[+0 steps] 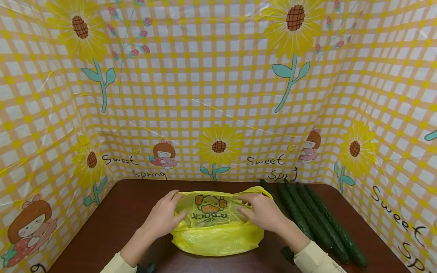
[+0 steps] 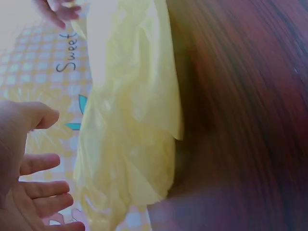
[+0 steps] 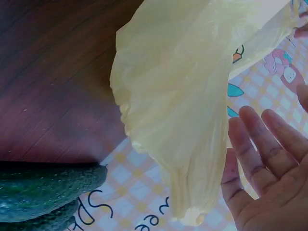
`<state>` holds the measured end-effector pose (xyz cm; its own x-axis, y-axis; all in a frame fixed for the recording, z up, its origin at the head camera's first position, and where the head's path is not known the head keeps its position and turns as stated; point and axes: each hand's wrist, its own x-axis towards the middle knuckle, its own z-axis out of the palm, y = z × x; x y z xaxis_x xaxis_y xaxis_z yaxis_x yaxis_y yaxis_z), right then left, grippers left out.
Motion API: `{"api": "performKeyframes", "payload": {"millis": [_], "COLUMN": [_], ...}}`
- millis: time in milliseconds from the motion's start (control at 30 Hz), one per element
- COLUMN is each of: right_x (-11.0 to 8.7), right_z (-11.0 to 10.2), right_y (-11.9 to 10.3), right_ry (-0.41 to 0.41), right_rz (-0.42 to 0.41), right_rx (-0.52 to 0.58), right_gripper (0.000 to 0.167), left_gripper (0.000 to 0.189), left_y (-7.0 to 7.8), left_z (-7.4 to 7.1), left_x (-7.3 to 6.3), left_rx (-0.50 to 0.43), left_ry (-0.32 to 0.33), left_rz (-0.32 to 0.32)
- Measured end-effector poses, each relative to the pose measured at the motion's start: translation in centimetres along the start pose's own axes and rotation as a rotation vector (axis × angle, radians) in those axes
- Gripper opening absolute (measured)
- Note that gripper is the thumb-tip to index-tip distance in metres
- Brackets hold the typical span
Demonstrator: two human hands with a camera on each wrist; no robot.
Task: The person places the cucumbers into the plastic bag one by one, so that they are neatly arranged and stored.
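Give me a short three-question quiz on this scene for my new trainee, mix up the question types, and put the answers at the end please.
1. Multiple choice: what colour is the plastic bag?
A) Green
B) Red
C) Yellow

2. True or false: the cucumbers lie to the person's left of the plastic bag.

3. Short answer: in the right wrist view, are the fingers of the right hand extended or clenched in a fist?

Key:
1. C
2. False; they lie to the right of it, on the dark table.
3. Extended
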<state>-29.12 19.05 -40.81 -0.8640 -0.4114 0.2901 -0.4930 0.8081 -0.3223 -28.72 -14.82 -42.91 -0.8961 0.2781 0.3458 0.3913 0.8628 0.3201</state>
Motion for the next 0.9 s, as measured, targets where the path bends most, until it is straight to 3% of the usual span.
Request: {"api": "performKeyframes", "payload": {"millis": [133,300,467,633,900], "right_x": [-0.3,-0.9,-1.8,-2.7,-4.0], "right_z": [-0.7,-1.4,-2.0,-2.6,-2.9], "right_y": [0.4,1.6,2.5,3.3,4.3], "right_ry": [0.024,0.036,0.037,0.057,0.057], "right_rz": [0.055,0.097,0.154,0.233,0.416], "right_rx": [0.108,0.251,0.424,0.531,0.745], "right_gripper": [0.030,0.023,0.027,0.035,0.040], "left_gripper": [0.051,0.053,0.057,0.059,0.073], "left_y": [-0.7,-1.5,-2.0,-2.5,-3.1], "left_z": [0.2,0.8,1.1,1.2,1.6], "left_x": [-0.1,0.1,0.3,0.7,1.0], "left_rx": [0.018,0.000,-0.015,-0.015,-0.010], "left_ry": [0.001,-0.092,-0.164,-0.213,-0.295], "left_rz": [-0.019,-0.043,-0.050,-0.095,-0.127]}}
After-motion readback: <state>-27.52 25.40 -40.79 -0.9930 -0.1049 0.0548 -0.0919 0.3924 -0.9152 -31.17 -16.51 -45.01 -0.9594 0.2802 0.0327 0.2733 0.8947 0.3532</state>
